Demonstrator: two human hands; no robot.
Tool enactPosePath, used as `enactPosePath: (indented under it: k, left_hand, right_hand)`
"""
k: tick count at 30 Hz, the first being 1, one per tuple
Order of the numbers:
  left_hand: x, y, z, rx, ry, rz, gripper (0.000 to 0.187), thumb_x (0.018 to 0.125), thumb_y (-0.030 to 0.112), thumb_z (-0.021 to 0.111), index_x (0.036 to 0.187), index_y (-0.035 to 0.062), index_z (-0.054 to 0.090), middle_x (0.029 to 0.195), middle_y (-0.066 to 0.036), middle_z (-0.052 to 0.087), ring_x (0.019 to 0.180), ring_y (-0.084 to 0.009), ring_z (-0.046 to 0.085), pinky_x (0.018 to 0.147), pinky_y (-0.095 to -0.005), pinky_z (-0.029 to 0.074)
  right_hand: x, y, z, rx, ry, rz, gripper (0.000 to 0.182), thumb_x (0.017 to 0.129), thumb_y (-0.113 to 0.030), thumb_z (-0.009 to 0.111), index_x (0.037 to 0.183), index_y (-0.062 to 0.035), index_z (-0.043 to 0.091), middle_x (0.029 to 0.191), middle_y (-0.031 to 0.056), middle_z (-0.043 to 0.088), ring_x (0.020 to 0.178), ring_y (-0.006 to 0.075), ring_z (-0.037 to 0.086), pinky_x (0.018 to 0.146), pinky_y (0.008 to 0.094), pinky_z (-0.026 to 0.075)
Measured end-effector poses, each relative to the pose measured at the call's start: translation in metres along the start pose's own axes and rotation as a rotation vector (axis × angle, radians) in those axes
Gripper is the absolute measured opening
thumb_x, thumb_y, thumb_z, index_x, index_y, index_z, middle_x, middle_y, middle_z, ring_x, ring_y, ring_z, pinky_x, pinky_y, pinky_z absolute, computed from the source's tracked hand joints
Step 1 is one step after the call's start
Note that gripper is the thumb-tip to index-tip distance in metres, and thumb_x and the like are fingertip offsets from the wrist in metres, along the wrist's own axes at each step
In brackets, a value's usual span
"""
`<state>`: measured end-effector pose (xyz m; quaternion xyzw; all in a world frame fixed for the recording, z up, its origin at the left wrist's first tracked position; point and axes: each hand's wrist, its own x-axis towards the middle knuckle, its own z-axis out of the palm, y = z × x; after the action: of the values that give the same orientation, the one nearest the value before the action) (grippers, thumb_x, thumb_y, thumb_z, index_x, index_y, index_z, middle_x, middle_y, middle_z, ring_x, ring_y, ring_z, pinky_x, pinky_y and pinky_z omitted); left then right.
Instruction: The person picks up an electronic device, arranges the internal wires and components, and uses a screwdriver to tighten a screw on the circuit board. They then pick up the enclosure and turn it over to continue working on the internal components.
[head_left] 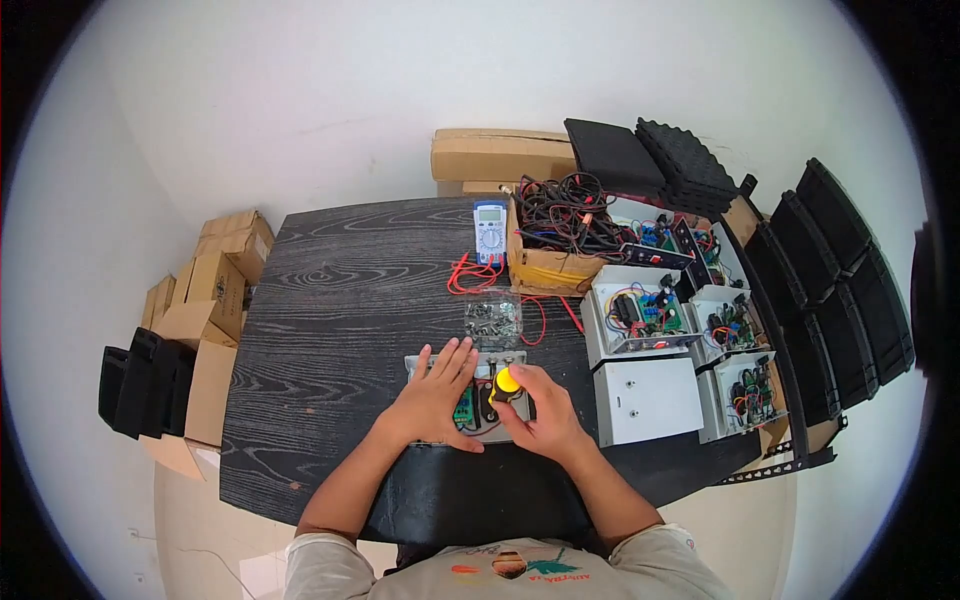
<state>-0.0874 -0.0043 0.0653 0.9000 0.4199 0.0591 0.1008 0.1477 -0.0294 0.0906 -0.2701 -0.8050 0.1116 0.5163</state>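
Note:
A grey metal enclosure (pixel 424 362) lies at the table's near edge, with a green circuit board (pixel 464 409) and dark parts inside. Across its left side rests my left hand (pixel 434 397), fingers spread and flat. My right hand (pixel 543 412) is closed round a yellow and black screwdriver (pixel 508 381), held over the right part of the enclosure. The tool's tip is hidden. Just behind the enclosure is a clear plastic case (pixel 493 318) of small parts.
A blue and white multimeter (pixel 490 230) with red leads stands behind. Right of it is a cardboard box (pixel 550 272) of black cables. Grey enclosures (pixel 650 400), several with exposed boards, fill the table's right side. Cardboard boxes (pixel 215 285) stand on the left, black cases (pixel 840 290) far right.

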Motion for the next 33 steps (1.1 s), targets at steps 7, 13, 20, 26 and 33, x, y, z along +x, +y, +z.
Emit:
enactPosePath:
  k: [7,13,20,26,33]
  left_hand:
    - [0.000,0.000,0.001,-0.006,-0.002,0.001,0.153,0.059,0.088,0.076,0.166,-0.0038,0.018,0.174,-0.027,0.015,0.163,-0.0401,0.010,0.129,-0.0638,0.006]
    - [0.000,0.000,0.000,-0.006,-0.011,0.003,0.152,0.059,0.087,0.077,0.166,-0.0054,0.020,0.173,-0.029,0.015,0.163,-0.0408,0.010,0.128,-0.0646,0.006]
    - [0.001,0.000,0.001,-0.025,-0.003,0.005,0.153,0.059,0.089,0.076,0.165,-0.0064,0.021,0.173,-0.030,0.015,0.163,-0.0414,0.010,0.128,-0.0652,0.005]
    - [0.001,0.000,0.000,-0.012,-0.025,0.004,0.155,0.058,0.091,0.074,0.166,-0.0057,0.020,0.173,-0.030,0.015,0.163,-0.0422,0.010,0.128,-0.0654,0.005]
    - [0.001,0.002,-0.002,-0.040,-0.021,-0.001,0.154,0.056,0.084,0.081,0.166,-0.0049,0.018,0.174,-0.029,0.012,0.163,-0.0435,0.008,0.127,-0.0669,0.005]
  right_hand:
    - [0.005,-0.008,-0.007,0.049,-0.075,0.101,0.058,0.085,-0.011,0.087,0.134,-0.0060,0.058,0.121,0.0191,0.067,0.099,0.0373,0.072,0.082,0.0415,0.060]
    - [0.002,-0.010,-0.005,-0.079,-0.098,0.056,0.058,0.083,-0.005,0.085,0.132,-0.0063,0.055,0.123,0.0204,0.068,0.099,0.0375,0.072,0.084,0.0416,0.059]
    - [0.008,-0.013,-0.007,0.074,-0.137,0.051,0.055,0.092,-0.005,0.075,0.142,-0.0077,0.053,0.130,0.0197,0.064,0.108,0.0397,0.068,0.092,0.0454,0.057]
    - [0.005,-0.014,-0.005,0.078,-0.123,0.159,0.053,0.094,-0.006,0.074,0.142,-0.0062,0.053,0.127,0.0205,0.064,0.106,0.0394,0.069,0.090,0.0431,0.058]
    - [0.001,-0.014,0.000,0.006,-0.061,0.129,0.064,0.088,-0.001,0.081,0.143,-0.0016,0.048,0.123,0.0252,0.066,0.106,0.0396,0.072,0.089,0.0420,0.059]
